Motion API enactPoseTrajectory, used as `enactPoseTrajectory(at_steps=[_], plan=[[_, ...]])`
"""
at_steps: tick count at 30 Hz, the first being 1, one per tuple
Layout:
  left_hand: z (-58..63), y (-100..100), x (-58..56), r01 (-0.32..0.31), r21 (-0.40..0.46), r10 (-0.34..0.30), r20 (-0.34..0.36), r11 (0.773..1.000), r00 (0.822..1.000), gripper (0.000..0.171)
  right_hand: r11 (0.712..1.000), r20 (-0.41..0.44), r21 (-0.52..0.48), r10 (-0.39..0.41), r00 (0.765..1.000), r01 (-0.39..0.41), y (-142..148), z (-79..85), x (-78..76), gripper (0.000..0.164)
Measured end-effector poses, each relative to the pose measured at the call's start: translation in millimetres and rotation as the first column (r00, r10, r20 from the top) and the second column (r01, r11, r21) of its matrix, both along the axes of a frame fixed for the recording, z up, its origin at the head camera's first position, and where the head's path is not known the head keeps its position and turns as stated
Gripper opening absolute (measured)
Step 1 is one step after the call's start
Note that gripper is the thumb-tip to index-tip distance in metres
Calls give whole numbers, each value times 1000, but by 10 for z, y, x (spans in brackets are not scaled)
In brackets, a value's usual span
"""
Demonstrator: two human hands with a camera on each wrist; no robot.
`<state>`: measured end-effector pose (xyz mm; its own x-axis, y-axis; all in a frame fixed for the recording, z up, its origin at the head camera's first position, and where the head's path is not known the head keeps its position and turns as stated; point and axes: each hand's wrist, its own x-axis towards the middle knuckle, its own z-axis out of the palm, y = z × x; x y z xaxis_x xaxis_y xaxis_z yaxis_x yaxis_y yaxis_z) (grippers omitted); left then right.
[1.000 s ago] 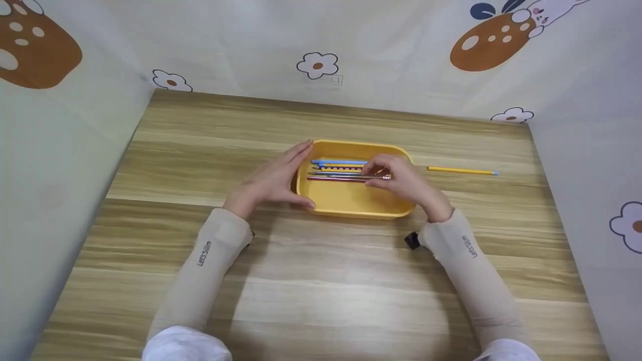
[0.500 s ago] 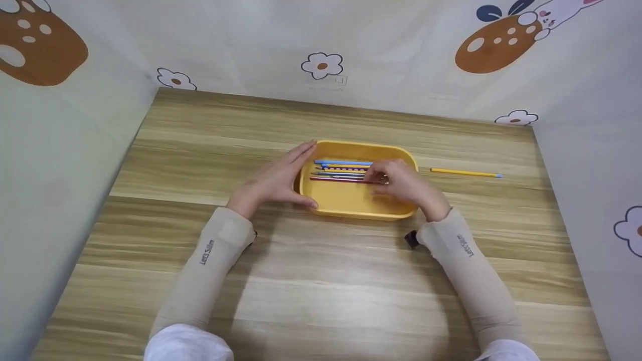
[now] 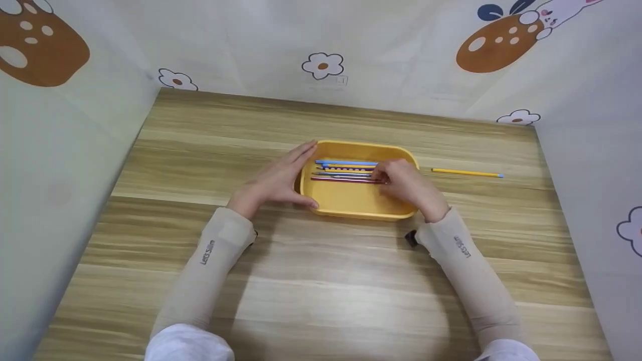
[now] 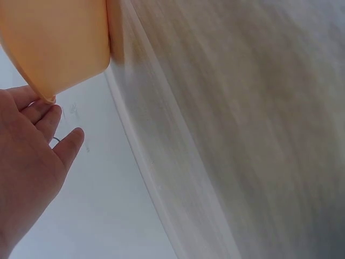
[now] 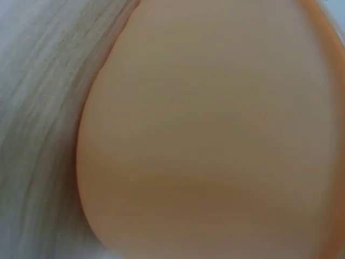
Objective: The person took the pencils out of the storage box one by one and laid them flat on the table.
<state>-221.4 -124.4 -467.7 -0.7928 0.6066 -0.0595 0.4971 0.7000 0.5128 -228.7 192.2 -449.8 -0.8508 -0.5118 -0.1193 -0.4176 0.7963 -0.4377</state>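
Observation:
A yellow plastic box [image 3: 351, 216] stands on the table, its side filling much of the right wrist view. Spread along its left end, my left hand [image 3: 273, 180] touches the rim with the fingers at the far corner and the thumb at the near corner. Several pencils [image 3: 346, 163], blue, yellow, patterned and grey, lie side by side inside. A dark red pencil [image 3: 346, 181] is nearest to me among them. My right hand [image 3: 409, 183] reaches in over the right end, its fingers curled at the pencil ends; the fingertips are partly hidden.
A single yellow pencil [image 3: 466, 173] with a blue end lies on the table right of the box. Wood-grain table [image 3: 331, 281] surrounds the box. Printed sheets [image 3: 261, 45] rise along the table's back and sides.
My right hand has lowered a pencil among the others in the box and shifted slightly right toward their ends. My left hand has stayed at the box's left end.

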Motion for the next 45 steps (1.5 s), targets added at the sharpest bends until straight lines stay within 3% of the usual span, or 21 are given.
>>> enactPoseTrajectory(at_steps=[9, 16, 20, 33, 45], plan=[[16, -10, 8, -7, 0, 7, 12, 1000, 1000, 134, 973, -200, 181, -108, 974, 144, -12, 27, 68, 13], [21, 8, 3, -7, -13, 7, 16, 1000, 1000, 133, 941, -282, 260, -140, 949, 216, -45, -10, 102, 14], [24, 12, -7, 10, -5, -10, 4, 1000, 1000, 133, 939, -312, 270, -125, 942, 214, -47, -42, 116, 14], [-3, -4, 4, 0, -11, -1, -11, 1000, 1000, 133, 966, -234, 208, -103, 967, 153, -51, -99, 58, 23], [7, 1, 7, 7, -16, -7, 11, 1000, 1000, 135, 972, -122, 32, -229, 966, 234, 52, 33, 85, 11]])
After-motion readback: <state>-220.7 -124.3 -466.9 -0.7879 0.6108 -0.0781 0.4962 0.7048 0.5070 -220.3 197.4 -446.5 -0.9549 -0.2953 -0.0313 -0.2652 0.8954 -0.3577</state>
